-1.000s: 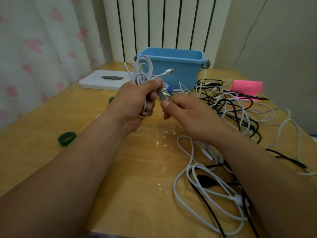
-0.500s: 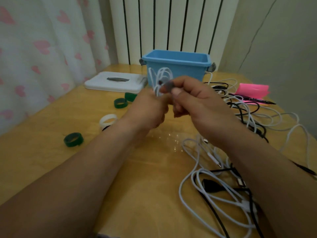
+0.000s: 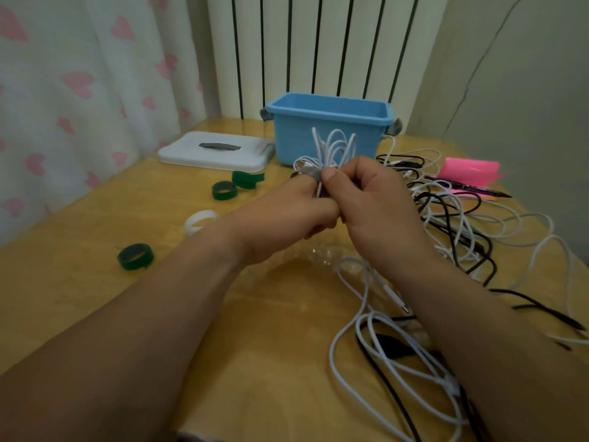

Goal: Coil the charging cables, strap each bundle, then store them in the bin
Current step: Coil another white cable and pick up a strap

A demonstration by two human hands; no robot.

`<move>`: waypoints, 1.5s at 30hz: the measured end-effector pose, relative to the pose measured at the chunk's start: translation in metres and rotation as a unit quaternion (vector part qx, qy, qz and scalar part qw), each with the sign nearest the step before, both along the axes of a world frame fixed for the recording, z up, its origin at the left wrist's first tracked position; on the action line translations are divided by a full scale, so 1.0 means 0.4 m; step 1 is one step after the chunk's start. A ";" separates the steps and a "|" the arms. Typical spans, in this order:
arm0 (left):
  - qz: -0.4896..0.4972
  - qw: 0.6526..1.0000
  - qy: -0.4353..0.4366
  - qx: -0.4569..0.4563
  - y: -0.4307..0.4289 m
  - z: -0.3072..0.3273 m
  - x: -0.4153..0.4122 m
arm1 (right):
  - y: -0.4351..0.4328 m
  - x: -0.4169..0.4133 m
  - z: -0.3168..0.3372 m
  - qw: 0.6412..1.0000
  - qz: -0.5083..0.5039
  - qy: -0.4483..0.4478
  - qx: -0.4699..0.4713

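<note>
Far left on the surface (image 3: 95, 298) a green strap roll (image 3: 135, 256) waits, a white strap roll (image 3: 200, 220) just past it, two more green rolls (image 3: 224, 190) beyond, near the white lid (image 3: 216, 151); none of them is in play; on to the left hand (image 3: 283, 215), its grip curled tight round the lower part of the white cable bundle (image 3: 333, 148), whose loops stand up in front of the blue bin (image 3: 293, 140), held above the surface and not yet inside; and here is the change; a second ago the grey strap (image 3: 310, 173) stuck out loose between two hands held apart; now the hands have closed together and the strap lies wrapped across the bundle's waist; the right hand (image 3: 376, 212) has its grip pinched on strap and cable, thumb pressing on top; we read that as the strap being cinched, so this bundle looks close to finished, with the bin right behind it; whether the strap's end is fastened we cannot tell, the fingers hide it; further right the loose cables (image 3: 446, 218), white and black, sprawl in a tangle; most of the job is ahead of us.
</note>
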State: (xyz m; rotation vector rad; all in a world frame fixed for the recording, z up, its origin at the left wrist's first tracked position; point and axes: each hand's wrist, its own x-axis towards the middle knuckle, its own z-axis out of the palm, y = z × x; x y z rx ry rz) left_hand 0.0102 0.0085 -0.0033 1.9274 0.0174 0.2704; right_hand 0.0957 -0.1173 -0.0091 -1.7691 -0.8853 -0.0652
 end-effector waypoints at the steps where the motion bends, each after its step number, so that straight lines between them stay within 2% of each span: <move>1: -0.010 0.998 0.005 -0.062 0.000 0.000 -0.001 | -0.001 0.004 -0.001 1.000 -0.002 0.002 0.006; 3: -0.012 0.988 0.010 -0.155 -0.003 0.001 0.003 | -0.002 0.009 -0.003 1.000 0.000 0.007 0.016; 5: 0.038 0.983 -0.012 -0.182 -0.006 -0.001 0.011 | -0.003 0.009 -0.004 0.999 0.006 0.007 0.031; 9: 0.143 0.976 -0.059 -0.153 -0.006 -0.010 0.026 | -0.002 -0.003 -0.005 0.998 0.028 -0.008 0.048; 16: 0.229 0.954 -0.125 -0.147 -0.019 0.002 0.024 | 0.002 -0.012 0.001 0.999 0.041 0.017 0.030; 20: 0.233 0.934 -0.154 -0.224 -0.031 0.007 0.024 | 0.003 -0.008 -0.003 0.996 0.060 0.045 0.037; 25: 0.239 0.922 -0.159 -0.261 -0.026 0.014 0.019 | 0.004 -0.013 -0.006 0.996 0.071 0.035 0.029; 33: 0.175 0.935 -0.151 -0.269 -0.018 0.019 0.018 | 0.002 -0.001 -0.015 0.996 0.053 0.009 0.070; 41: 0.139 0.950 -0.133 -0.244 -0.014 0.011 0.014 | -0.005 0.016 -0.020 0.995 0.052 0.039 0.069; 45: 0.134 0.968 -0.140 -0.161 -0.023 0.017 0.007 | -0.014 0.033 -0.013 0.997 0.039 0.033 0.063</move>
